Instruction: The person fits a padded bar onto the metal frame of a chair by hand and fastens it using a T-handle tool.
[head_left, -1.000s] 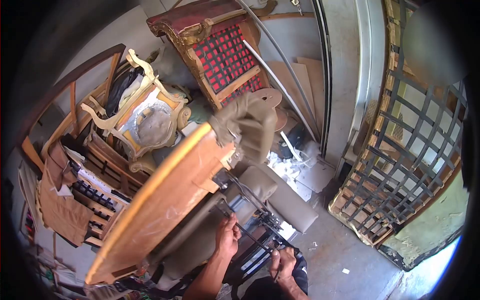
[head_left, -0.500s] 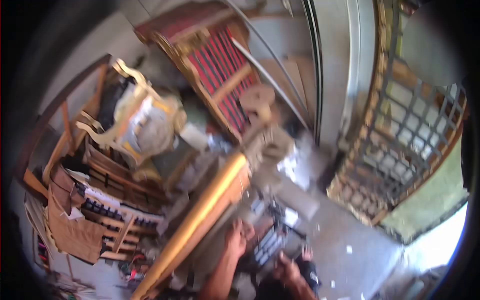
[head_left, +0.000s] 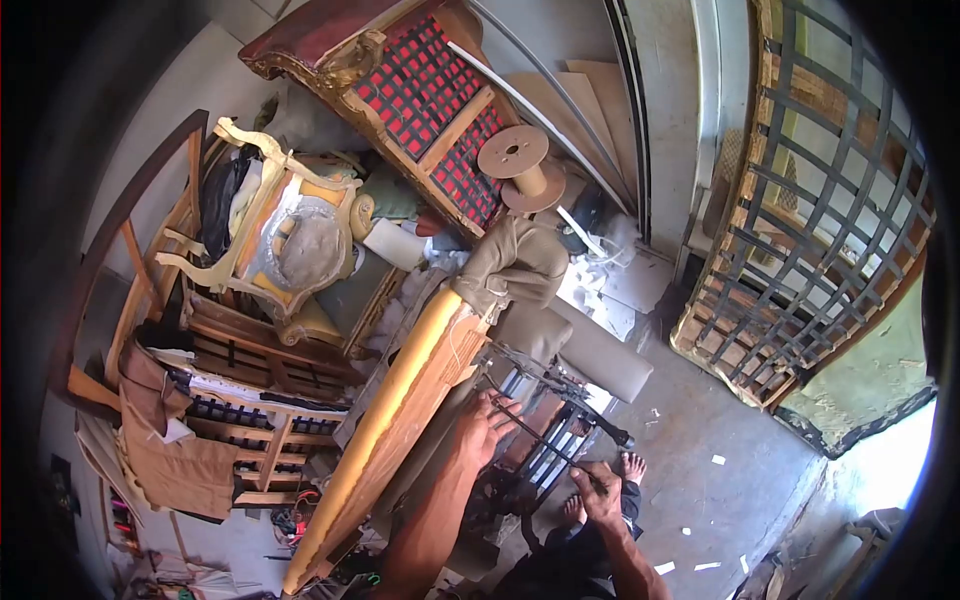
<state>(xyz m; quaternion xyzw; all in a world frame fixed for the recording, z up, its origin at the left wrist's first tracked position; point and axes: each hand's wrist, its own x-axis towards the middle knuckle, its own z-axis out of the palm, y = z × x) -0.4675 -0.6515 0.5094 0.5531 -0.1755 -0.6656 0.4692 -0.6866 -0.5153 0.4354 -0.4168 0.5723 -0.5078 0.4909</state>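
My left hand (head_left: 482, 428) is closed at the upper end of a thin dark rod (head_left: 543, 438). The rod slants down to the right, where my right hand (head_left: 600, 492) is wrapped round its lower end. Below the rod lies a dark metal frame (head_left: 567, 440) with pale slats, close to my bare feet. To the left of my left hand a long wooden beam with yellow foam (head_left: 400, 425) runs diagonally, with brown upholstery material (head_left: 515, 265) bunched at its top end.
A gilded sofa frame with red backing and black webbing (head_left: 425, 90) stands at the back beside a cardboard spool (head_left: 515, 152). A carved chair frame (head_left: 262, 225) leans at left. Another webbed frame (head_left: 800, 230) stands at right. White scraps (head_left: 718, 460) dot the floor.
Both hands have moved upward in the view, and the thin dark rod between them now shows clearly. The earlier frame was blurred, and the view has shifted slightly.
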